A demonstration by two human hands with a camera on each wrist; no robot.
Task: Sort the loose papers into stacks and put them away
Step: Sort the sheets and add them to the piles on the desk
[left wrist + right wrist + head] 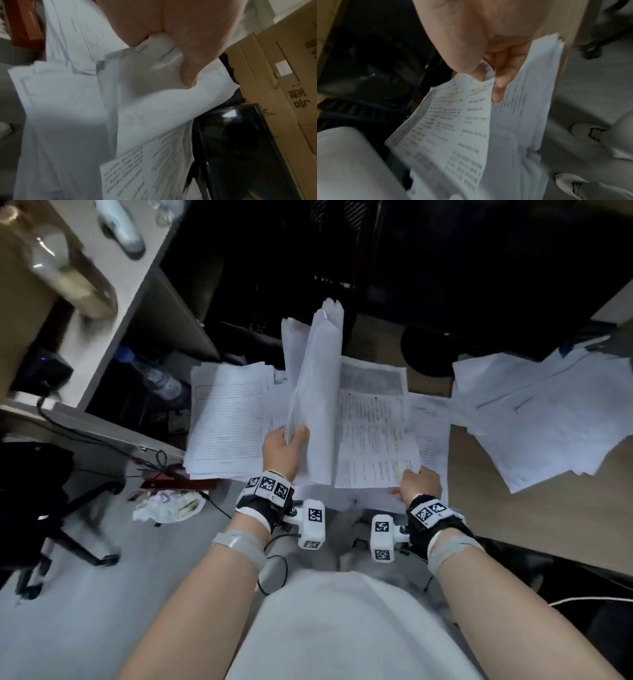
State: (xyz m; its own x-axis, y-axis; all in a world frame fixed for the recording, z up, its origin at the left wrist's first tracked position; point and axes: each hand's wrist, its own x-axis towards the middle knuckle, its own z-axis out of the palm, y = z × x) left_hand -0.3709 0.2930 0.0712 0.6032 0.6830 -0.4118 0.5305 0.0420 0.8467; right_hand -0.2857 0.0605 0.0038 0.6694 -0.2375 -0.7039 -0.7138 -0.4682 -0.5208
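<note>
My left hand pinches a bundle of white sheets at their near edge and holds them raised on end; the left wrist view shows the thumb pressed onto those sheets. My right hand pinches the near corner of a printed sheet with yellow highlights lying on top of the middle pile. In the right wrist view the thumb and fingers clamp that printed sheet. A lined-paper stack lies to the left. Loose sheets spread at the right.
The papers rest on a wooden desk. A black monitor base stands behind them. On the left are a shelf unit, a water bottle, cables, a crumpled wrapper and a chair base. Cardboard boxes stand beyond the desk.
</note>
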